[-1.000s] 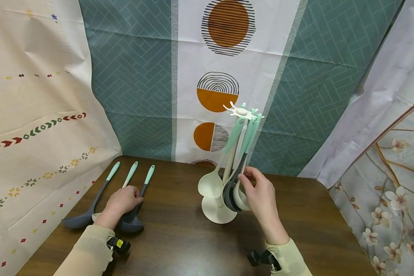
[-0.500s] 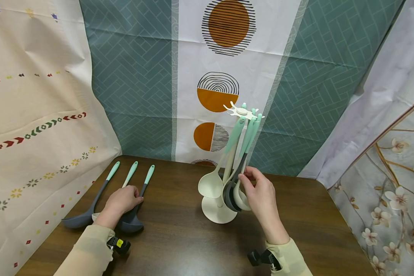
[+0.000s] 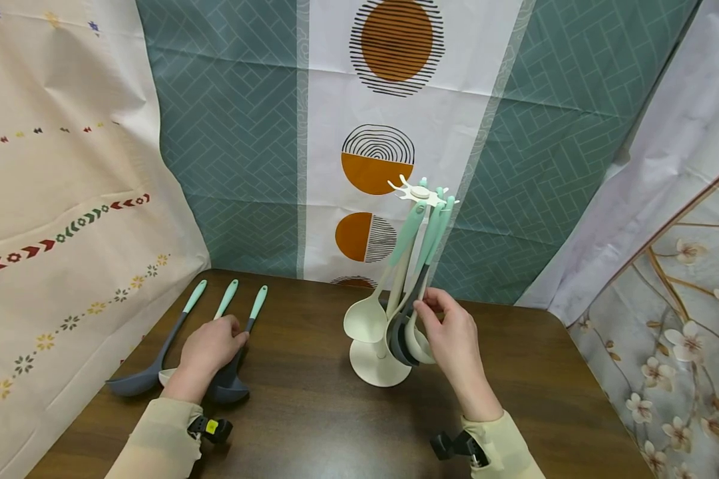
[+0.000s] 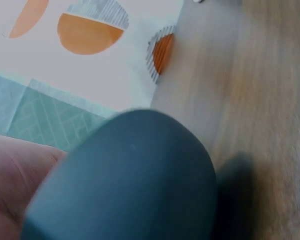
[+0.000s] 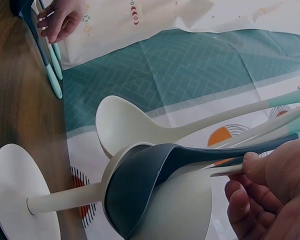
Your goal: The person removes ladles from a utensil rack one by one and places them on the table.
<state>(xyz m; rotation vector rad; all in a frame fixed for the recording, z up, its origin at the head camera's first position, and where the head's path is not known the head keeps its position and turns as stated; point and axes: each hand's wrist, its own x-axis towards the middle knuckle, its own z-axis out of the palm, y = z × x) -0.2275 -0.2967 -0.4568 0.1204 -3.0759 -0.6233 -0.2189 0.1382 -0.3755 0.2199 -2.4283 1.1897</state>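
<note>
At the left, my left hand [image 3: 210,349] lies over the utensils, with its thumb and fingers curled at the shaft of a dark spatula-like utensil [image 3: 228,391]. A large dark utensil head [image 4: 135,175] fills the left wrist view beside that hand. On the white stand [image 3: 381,374], my right hand [image 3: 455,342] pinches the thin shaft of a white ladle [image 3: 418,346], which hangs from the top hooks. A dark ladle [image 5: 135,187] hangs against it, and a broad white spoon [image 3: 365,320] hangs to the left.
A dark ladle [image 3: 140,382] with a mint handle lies at the far left of the brown table [image 3: 311,426]. Between the two dark utensils is a white one with a mint handle [image 3: 226,297], partly under the left hand. Patterned cloths [image 3: 234,133] hang behind and beside the table.
My left hand has shifted slightly up and to the left over the utensils. My right hand and the stand look unchanged.
</note>
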